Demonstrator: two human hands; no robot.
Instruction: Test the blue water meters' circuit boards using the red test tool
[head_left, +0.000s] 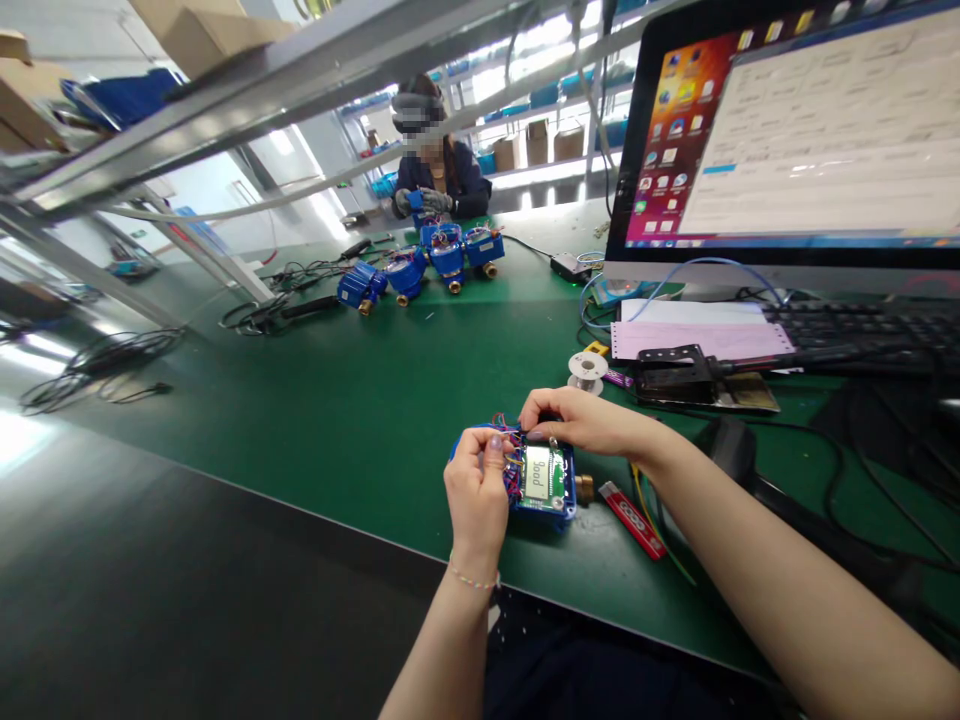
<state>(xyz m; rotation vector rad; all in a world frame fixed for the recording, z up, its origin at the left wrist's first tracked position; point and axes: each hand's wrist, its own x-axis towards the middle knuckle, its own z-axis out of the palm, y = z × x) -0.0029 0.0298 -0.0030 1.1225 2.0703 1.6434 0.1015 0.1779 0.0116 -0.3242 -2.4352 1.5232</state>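
Observation:
A blue water meter (553, 517) lies in front of me near the table's front edge, its brass fitting (584, 488) pointing right. Inside its casing sit a green circuit board (558, 478) and a lit display (537, 473). Thin red, blue and yellow wires (514, 472) bunch along the left of the board. My left hand (480, 480) is closed over those wires, thumb and forefinger pinching at them. Over the casing's far edge, my right hand (562, 418) has its fingertips pinched together at the wires; what exactly lies between them is hidden.
A red box cutter (634, 520) lies right of the meter. Beyond are a wire spool (587, 370), papers (697, 338), a keyboard (862, 330) and a monitor (787, 150). Several blue meters (448, 258) stand farther back, before a gloved co-worker (465, 180). Cables (105, 365) lie left.

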